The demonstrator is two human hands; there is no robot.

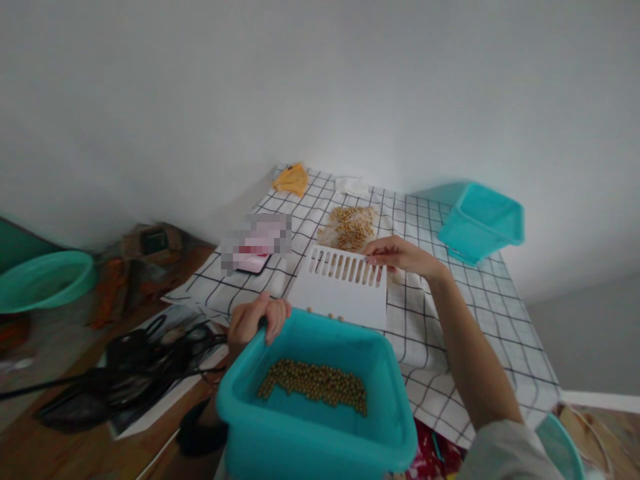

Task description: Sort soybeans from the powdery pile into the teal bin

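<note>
My left hand (257, 320) grips the far left rim of a teal plastic tub (320, 440) held at the table's near edge; a layer of yellow-brown beans (315, 387) lies in its bottom. My right hand (400, 255) pinches the far right corner of a white slotted board (343, 290), which slopes down towards the tub. A few beans sit at the board's lower edge. Beyond the board, a loose pile of beans (350, 227) lies on the checked tablecloth (450, 333).
A second teal tub (483, 223) lies tipped at the table's far right. A yellow cloth (291, 179) and white scrap lie by the wall, and a pink-and-white object near the left edge. Black cables (140, 360) and a green basin (43, 280) lie at the left.
</note>
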